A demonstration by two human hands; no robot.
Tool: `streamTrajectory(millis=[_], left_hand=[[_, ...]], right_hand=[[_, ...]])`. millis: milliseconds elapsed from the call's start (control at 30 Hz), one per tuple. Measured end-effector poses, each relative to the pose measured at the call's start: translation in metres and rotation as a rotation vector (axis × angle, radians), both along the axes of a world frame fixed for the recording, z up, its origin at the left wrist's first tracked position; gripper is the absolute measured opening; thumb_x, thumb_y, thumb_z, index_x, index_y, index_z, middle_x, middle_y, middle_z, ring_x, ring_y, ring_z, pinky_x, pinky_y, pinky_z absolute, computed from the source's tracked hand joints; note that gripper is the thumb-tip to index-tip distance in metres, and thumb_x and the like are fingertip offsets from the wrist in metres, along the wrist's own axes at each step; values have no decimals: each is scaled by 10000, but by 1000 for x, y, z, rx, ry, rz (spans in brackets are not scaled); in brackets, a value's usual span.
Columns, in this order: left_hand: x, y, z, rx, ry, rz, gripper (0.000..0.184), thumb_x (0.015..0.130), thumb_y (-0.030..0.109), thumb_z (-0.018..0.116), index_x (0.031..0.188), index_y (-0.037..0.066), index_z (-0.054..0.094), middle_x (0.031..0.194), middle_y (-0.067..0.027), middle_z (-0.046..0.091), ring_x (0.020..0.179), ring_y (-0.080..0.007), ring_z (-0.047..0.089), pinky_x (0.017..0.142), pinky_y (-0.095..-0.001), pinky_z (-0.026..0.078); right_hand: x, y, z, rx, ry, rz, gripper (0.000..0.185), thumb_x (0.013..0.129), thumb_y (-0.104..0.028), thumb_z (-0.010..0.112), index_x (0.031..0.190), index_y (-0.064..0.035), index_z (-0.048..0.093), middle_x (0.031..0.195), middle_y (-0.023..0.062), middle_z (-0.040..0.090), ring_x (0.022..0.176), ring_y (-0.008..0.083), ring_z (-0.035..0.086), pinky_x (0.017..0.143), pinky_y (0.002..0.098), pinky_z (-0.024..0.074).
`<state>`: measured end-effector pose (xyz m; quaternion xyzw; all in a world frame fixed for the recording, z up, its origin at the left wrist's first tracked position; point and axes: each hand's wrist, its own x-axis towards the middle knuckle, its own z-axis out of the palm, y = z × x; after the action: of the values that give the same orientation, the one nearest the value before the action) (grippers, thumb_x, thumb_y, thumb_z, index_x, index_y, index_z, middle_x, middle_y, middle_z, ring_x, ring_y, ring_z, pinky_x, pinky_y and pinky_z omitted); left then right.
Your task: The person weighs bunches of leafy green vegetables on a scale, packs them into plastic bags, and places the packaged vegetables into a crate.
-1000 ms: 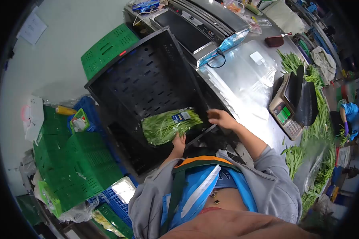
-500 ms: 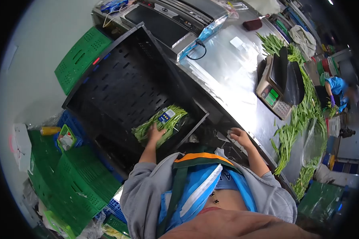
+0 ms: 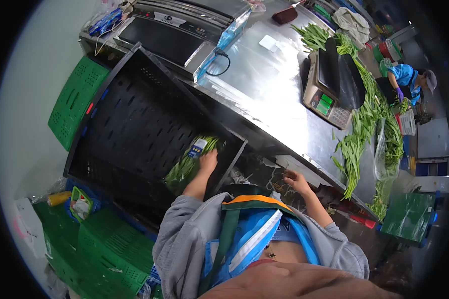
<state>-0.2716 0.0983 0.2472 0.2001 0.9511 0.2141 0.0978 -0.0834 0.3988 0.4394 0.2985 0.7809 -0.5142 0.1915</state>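
Inside the big black crate (image 3: 134, 119), a clear bag of leafy green stalks (image 3: 184, 167) lies near the front right corner, with a blue and white label facing up. My left hand (image 3: 208, 162) is on the right side of this bag, its fingers curled at the edge beside the label and partly hidden. Between the crate and the metal table (image 3: 264, 94), my right hand (image 3: 298, 182) hangs in the air near the table's edge. Its fingers are loosely bent and apart, with nothing in them.
On the table stand a digital scale (image 3: 327, 94), a black-topped machine (image 3: 169, 37) and long loose greens (image 3: 356, 149). Green crates (image 3: 110, 244) are at lower left; another green crate (image 3: 77, 102) leans by the wall. A person in blue (image 3: 404, 82) handles greens at far right.
My left hand has shifted from the bag's lower left to its right side. The right hand stays free near the table edge. The whole view has swung, moving the table up and left.
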Motion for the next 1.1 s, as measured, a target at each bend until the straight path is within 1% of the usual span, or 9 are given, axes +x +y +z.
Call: streamTrajectory(millis=[200, 233, 333, 467, 533, 633, 700, 900, 1100], left_hand=[[0, 7, 6, 383, -234, -36, 202, 767, 225, 593, 897, 73, 562, 858, -126, 561, 858, -300, 543, 722, -415, 426], [-3, -1, -2, 475, 17, -56, 235, 734, 193, 621, 922, 61, 571, 870, -122, 561, 858, -310, 539, 728, -411, 425], [-8, -36, 25, 289, 20, 415, 364, 740, 248, 606, 1049, 72, 524, 1031, -132, 543, 980, -312, 496, 819, -417, 384], [56, -77, -42, -79, -119, 156, 671, 730, 418, 594, 1266, 87, 365, 1292, -161, 369, 1160, -331, 382, 920, -426, 342], [71, -109, -90, 189, -280, 320, 650, 756, 399, 577, 1256, 43, 363, 1277, -191, 374, 1163, -345, 371, 936, -411, 331], [54, -119, -24, 19, -304, 300, 515, 808, 284, 553, 1198, -20, 411, 1179, -211, 454, 1056, -365, 456, 894, -412, 358], [43, -121, -17, 229, 44, 371, 394, 833, 184, 524, 1163, -16, 446, 1113, -207, 488, 996, -363, 489, 854, -402, 386], [11, 56, 136, 578, 152, 39, 192, 837, 82, 489, 982, -24, 557, 973, -163, 556, 917, -289, 537, 787, -346, 418], [76, 322, 201, 587, -335, -457, 133, 804, 82, 522, 897, 30, 601, 841, -114, 603, 792, -260, 579, 729, -324, 444]], right_hand=[[5, 0, -10, -11, -6, 64, 422, 789, -138, 586, 1157, 29, 464, 1066, 172, 567, 982, 219, 555, 842, 300, 437], [10, 1, -12, -18, 6, 40, 418, 789, -145, 587, 1155, 20, 471, 1059, 171, 572, 979, 217, 557, 843, 301, 436], [26, 6, -14, 65, -23, -13, 405, 780, -151, 594, 1144, -5, 493, 1047, 155, 582, 964, 213, 566, 840, 303, 438], [42, 21, -28, 116, 98, -106, 369, 774, -169, 594, 1103, -15, 529, 1018, 126, 600, 935, 218, 578, 823, 306, 447], [46, 37, -26, 109, 166, -238, 345, 769, -176, 599, 1075, -23, 551, 1028, 124, 599, 944, 222, 578, 825, 317, 446], [58, 72, 20, 597, 221, -323, 480, 703, -132, 658, 1129, 5, 487, 1047, 142, 576, 943, 256, 566, 823, 330, 446], [98, 137, -9, 960, 245, -481, 579, 651, -163, 688, 1154, 8, 457, 1091, 165, 546, 975, 297, 542, 843, 343, 429], [204, 319, 9, 900, 254, -1121, 454, 698, -220, 649, 1083, -6, 537, 1009, 169, 592, 931, 281, 571, 825, 379, 430], [226, 426, -15, 797, -238, -662, 363, 737, -307, 613, 990, -46, 615, 947, 161, 615, 864, 320, 582, 769, 389, 448]])
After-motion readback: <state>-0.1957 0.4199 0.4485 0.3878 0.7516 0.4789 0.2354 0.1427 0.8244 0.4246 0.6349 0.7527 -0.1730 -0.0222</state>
